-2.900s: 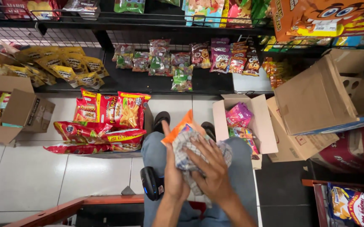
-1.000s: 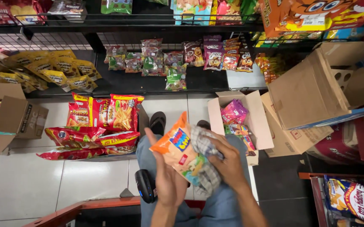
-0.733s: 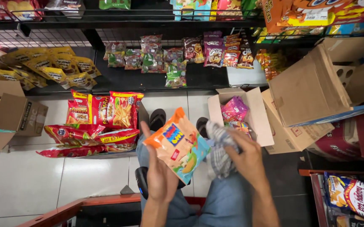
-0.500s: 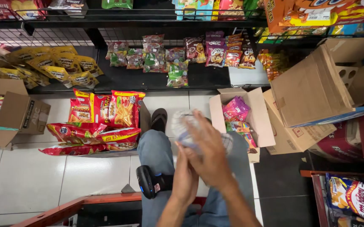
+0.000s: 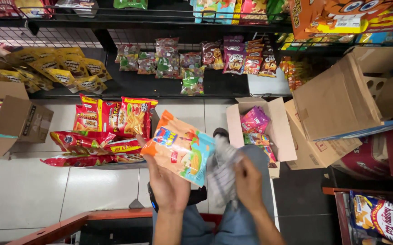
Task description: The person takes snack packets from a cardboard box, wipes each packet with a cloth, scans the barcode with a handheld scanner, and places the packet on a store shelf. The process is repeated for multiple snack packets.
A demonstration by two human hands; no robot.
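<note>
Left hand (image 5: 171,186): gripping orange snack packet (image 5: 180,147) from beneath, fingers clamped on its lower edge, above lap | Right hand (image 5: 247,183): pinching blurred grey-white cloth (image 5: 223,174) just beside packet, fingers closed | Risk: packet probably slipping toward floor tiles (image 5: 33,190) given one-handed hold; cloth snagging packet's corner.

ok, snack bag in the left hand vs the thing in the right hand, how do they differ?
The orange snack bag in the left hand is bright, printed, flat and held face-up; the grey cloth in the right hand is dull, limp, crumpled and motion-blurred. The snack bag keeps a stiff rectangular shape, while the cloth hangs in folds. The bag is the larger of the two. Both are held above the person's lap, touching or nearly so.
</note>
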